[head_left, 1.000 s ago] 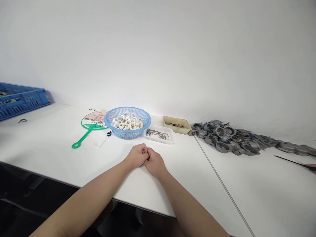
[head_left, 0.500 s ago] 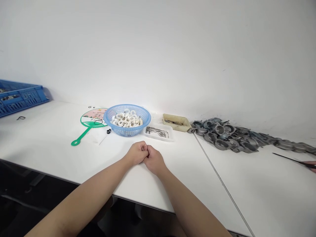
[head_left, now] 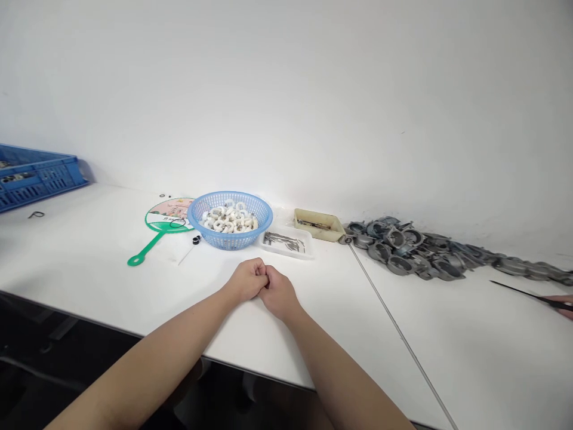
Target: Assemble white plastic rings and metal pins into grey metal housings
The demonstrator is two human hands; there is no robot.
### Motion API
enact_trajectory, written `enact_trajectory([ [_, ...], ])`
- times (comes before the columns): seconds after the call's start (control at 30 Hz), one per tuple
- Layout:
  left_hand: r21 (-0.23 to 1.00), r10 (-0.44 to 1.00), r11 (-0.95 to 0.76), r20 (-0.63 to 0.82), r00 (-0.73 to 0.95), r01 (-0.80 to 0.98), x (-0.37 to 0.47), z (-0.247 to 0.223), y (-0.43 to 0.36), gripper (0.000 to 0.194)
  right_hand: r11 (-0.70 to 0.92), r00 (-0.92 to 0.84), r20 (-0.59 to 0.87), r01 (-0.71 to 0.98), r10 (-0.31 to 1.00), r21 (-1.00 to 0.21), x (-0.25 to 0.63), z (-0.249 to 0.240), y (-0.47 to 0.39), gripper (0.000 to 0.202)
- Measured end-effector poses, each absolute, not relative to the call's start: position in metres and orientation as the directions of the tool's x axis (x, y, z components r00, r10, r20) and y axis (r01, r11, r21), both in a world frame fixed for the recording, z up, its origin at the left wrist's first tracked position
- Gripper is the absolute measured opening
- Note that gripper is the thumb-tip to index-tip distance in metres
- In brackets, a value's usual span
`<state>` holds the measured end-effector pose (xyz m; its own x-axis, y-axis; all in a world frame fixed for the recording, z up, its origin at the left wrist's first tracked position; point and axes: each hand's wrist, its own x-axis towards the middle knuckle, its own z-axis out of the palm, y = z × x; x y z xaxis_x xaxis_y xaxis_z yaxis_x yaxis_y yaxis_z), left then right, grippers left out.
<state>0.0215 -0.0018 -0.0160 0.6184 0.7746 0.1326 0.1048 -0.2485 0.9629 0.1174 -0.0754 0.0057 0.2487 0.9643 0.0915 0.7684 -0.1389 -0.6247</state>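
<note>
My left hand (head_left: 246, 279) and my right hand (head_left: 280, 292) meet above the white table (head_left: 215, 263), fingers curled and pressed together. Whatever they may hold between them is hidden by the fingers. Just beyond them lies a shallow white tray (head_left: 305, 251) with thin dark strips (head_left: 283, 242) in it. Left of that tray stands a blue plastic basket (head_left: 230, 240) filled with white ring-shaped parts (head_left: 228, 218).
A green-handled fan (head_left: 145, 249) lies left of the basket, near a small black part (head_left: 196, 240). Blue crate (head_left: 49, 179) at far left. Behind stands a cream tray (head_left: 329, 233); grey metal housings (head_left: 403, 245) are heaped right. Another person's hand (head_left: 561, 306) holds a dark thin tool (head_left: 523, 291).
My hands stay pressed together in nearly the same place. The view has shifted very slightly, and the other person's hand at the right edge shows a little more.
</note>
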Motion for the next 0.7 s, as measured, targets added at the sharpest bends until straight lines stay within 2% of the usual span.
enact_trajectory([
  [0.7,0.96,0.779,-0.263,0.149,0.61,0.101,0.0226,-0.0169,-0.0025,0.009,-0.144,0.251,0.072,0.742,0.965,-0.655,0.1168,0.0082,-0.077,0.012],
])
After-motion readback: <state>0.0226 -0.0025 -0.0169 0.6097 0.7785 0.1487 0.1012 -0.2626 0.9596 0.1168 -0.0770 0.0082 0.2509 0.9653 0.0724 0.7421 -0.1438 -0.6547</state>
